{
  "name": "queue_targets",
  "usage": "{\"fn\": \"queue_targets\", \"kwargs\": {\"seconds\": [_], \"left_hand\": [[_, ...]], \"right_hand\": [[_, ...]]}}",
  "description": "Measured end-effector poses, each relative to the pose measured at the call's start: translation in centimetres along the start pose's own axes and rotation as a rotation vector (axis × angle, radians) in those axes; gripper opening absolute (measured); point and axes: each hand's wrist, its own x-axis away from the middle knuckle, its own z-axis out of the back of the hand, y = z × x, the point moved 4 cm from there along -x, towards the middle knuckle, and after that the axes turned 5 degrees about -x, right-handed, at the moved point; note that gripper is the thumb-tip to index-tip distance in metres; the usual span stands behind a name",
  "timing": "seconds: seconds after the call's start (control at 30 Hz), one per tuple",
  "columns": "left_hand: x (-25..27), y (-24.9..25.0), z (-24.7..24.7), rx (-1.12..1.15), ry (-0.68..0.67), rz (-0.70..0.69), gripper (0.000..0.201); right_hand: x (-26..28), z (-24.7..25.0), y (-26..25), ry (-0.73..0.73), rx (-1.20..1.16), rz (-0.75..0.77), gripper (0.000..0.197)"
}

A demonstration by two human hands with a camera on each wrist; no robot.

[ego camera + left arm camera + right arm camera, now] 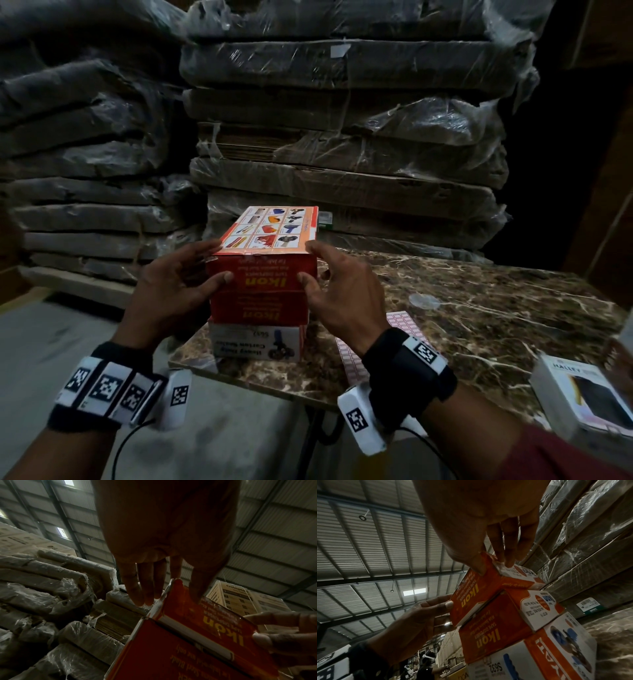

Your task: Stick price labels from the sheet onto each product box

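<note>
Two hands gripping top box of three-box stack at counter edge: left hand, right hand clamping opposite sides. Cardboard seeming light, crushable; side-holding best. Label sheet lying beside stack.

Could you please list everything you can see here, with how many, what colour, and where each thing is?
Ikon boxes: two, red-orange, stacked at the table's left corner.
Carton sealer box: one, white and orange, under that stack.
Label sheet: one, pink, flat on the table behind the right wrist.
Halley box: one, white, table's right edge.
Table: one, brown marble.
Wrapped cardboard bundles: many, grey-brown, piled behind.
Left hand, right hand: gripping the top Ikon box's sides.
</note>
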Motion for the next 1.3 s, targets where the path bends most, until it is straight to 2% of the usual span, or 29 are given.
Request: {"fn": "queue_targets", "kwargs": {"seconds": [0.1,0.27,0.4,0.53,0.63,0.7,0.77,0.83,0.87,0.93,1.0,1.1,1.2,1.3], "left_hand": [[0.2,1.3,0.3,-0.001,0.014,0.020,0.059],[0.9,5.0,1.3,-0.342,0.197,-0.075,0.057],[2.8,9.8,-0.7,-0.259,0.289,-0.240,0.045],[6.4,14.2,-6.8,-0.115,0.226,-0.337,0.030],[8.9,14.9,-13.2,-0.041,0.052,-0.342,0.029],[9.7,14.2,-17.3,-0.033,-0.076,-0.282,0.039],[10.1,13.3,-20.8,-0.063,-0.214,-0.157,0.063],[10.6,12.3,-23.0,-0.193,-0.337,-0.071,0.089],[10.9,11.9,-23.8,-0.267,-0.381,-0.044,0.096],[11.5,10.8,-24.6,-0.336,-0.412,-0.030,0.097],[12.0,9.8,-24.7,-0.325,-0.436,-0.012,0.094],[12.0,8.0,-23.8,-0.103,-0.472,0.183,0.101],[11.2,6.9,-23.0,0.086,-0.523,0.391,0.109],[9.8,6.4,-23.4,0.097,-0.621,0.471,0.102]], "right_hand": [[-0.1,0.6,0.2,0.019,0.015,0.004,0.057],[0.8,3.3,0.6,0.055,-0.016,-0.039,0.045],[2.4,6.9,1.7,0.109,-0.033,-0.104,0.035],[5.4,10.7,4.0,0.129,0.039,-0.177,0.032],[8.8,12.9,6.7,0.151,0.070,-0.252,0.027],[11.1,13.8,8.7,0.121,0.120,-0.325,0.023],[12.8,14.3,10.5,0.074,0.182,-0.364,0.018],[14.0,14.6,11.7,0.031,0.219,-0.402,0.017],[14.5,14.4,12.2,-0.003,0.227,-0.415,0.020],[15.4,13.4,13.0,-0.094,0.232,-0.436,0.031],[16.2,12.3,13.9,-0.159,0.262,-0.442,0.031],[17.2,11.2,15.2,-0.220,0.354,-0.413,0.033],[17.5,11.9,15.8,-0.184,0.390,-0.401,0.041],[17.7,12.0,16.2,-0.184,0.394,-0.402,0.047]]}}
